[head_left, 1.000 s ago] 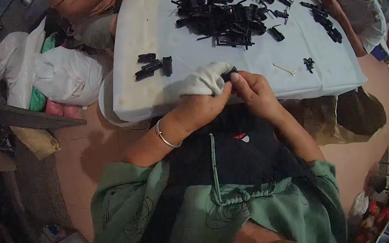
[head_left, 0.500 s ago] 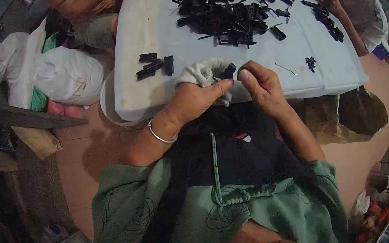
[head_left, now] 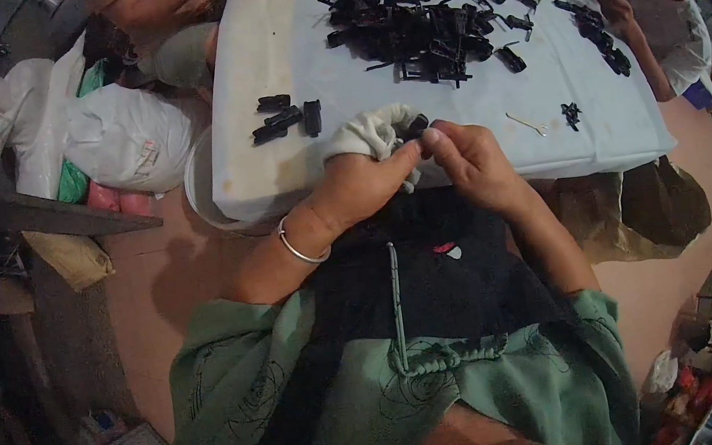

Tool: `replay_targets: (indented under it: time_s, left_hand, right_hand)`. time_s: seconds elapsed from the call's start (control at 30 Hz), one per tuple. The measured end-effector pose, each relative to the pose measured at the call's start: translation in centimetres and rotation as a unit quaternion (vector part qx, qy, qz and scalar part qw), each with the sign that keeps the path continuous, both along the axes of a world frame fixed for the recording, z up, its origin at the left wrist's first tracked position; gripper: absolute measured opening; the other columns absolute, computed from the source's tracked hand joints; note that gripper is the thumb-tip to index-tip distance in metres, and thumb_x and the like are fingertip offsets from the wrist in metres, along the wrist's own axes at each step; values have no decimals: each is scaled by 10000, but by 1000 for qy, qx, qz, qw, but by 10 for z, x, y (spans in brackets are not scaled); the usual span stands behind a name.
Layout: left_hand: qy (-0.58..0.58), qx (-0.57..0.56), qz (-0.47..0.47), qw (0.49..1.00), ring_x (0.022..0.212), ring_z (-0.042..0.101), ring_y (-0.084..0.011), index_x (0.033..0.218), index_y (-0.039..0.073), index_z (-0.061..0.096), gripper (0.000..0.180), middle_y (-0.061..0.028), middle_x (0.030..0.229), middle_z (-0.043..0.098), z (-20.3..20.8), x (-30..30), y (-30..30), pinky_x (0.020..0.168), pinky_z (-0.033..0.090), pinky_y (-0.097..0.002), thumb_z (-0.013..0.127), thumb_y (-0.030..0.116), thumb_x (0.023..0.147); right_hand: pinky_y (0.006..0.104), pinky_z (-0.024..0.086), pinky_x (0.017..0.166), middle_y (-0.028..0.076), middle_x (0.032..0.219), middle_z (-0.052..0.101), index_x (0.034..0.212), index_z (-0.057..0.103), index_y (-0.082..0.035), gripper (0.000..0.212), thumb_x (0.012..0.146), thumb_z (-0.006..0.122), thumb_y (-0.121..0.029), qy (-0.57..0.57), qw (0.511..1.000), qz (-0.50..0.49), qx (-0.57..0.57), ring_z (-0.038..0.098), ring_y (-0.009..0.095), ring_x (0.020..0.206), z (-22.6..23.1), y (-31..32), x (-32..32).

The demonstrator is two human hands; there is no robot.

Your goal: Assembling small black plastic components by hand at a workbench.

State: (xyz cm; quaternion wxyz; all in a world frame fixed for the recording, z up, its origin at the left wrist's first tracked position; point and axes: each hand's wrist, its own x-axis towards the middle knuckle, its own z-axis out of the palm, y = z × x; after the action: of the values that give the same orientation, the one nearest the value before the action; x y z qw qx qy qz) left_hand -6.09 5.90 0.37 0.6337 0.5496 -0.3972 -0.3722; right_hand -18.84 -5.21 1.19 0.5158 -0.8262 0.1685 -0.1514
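My left hand [head_left: 368,177], its fingers covered by a white cloth glove [head_left: 366,133], grips a small black plastic part [head_left: 414,129] just off the table's near edge. The bare thumb presses against that part. My right hand [head_left: 475,162] is closed in a pinch, thumb and forefinger meeting at the part's right end. What lies between those right fingertips is too small to make out. Several similar black parts [head_left: 278,122] lie on the table to the left of my hands. A thin brass-coloured tool [head_left: 527,123] and a little cluster of black pieces [head_left: 572,116] lie to the right.
A large heap of black plastic parts [head_left: 437,24] covers the far middle of the white-covered table [head_left: 238,66]. One person [head_left: 163,17] sits at far left, another [head_left: 651,22] at right beside a row of black parts [head_left: 594,34]. White sacks [head_left: 125,132] stand left.
My right hand has moved slightly left, so its pinched fingertips now meet the black part; before, there was a gap. My left hand still grips the part.
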Motion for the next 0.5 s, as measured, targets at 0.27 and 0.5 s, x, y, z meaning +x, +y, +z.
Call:
replay_targets:
  time_s: [0.27, 0.5]
  left_hand:
    - [-398, -64, 83, 912, 697, 534, -68, 1027, -3, 543, 275, -40, 778, 579, 4, -3, -2, 585, 442, -223, 582, 26, 757]
    - [-102, -15, 19, 994, 637, 509, -80, 1048, 5, 493, 261, -23, 739, 544, 1, 8, -6, 548, 441, -232, 561, 66, 803]
  right_hand:
    - [220, 353, 550, -17, 650, 463, 779, 529, -2, 336, 918, 423, -290, -34, 997, -37, 64, 382, 54, 625, -28, 5, 9]
    - [217, 404, 631, -6, 726, 523, 917, 540, 24, 206, 894, 474, -171, -98, 994, -42, 15, 455, 64, 700, -12, -1, 2]
